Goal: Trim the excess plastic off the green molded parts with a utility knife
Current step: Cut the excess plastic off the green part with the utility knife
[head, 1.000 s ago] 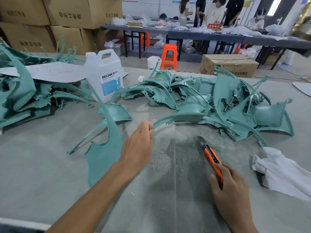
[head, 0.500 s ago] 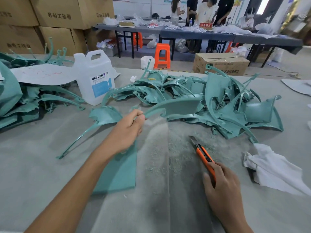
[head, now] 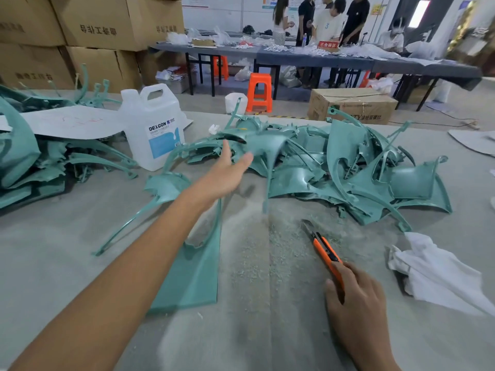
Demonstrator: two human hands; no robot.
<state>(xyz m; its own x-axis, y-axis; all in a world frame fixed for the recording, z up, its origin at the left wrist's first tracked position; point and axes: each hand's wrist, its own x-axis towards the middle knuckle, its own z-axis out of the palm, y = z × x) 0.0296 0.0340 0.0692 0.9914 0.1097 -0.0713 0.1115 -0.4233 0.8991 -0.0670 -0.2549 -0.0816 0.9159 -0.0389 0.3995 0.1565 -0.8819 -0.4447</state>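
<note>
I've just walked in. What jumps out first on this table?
The tangled heap of green molded parts across the far middle of the table draws the eye first, with the left hand stretched open toward it. Nearer, at right, the right hand grips an orange utility knife at the edge of a patch of shavings.

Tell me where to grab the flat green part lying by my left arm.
Take the green part by its broad end nearest you, coming from the near edge. That end lies wide and flat on the table; the far end thins into long curved strips that would likely flex. The left hand is open and free.
</note>
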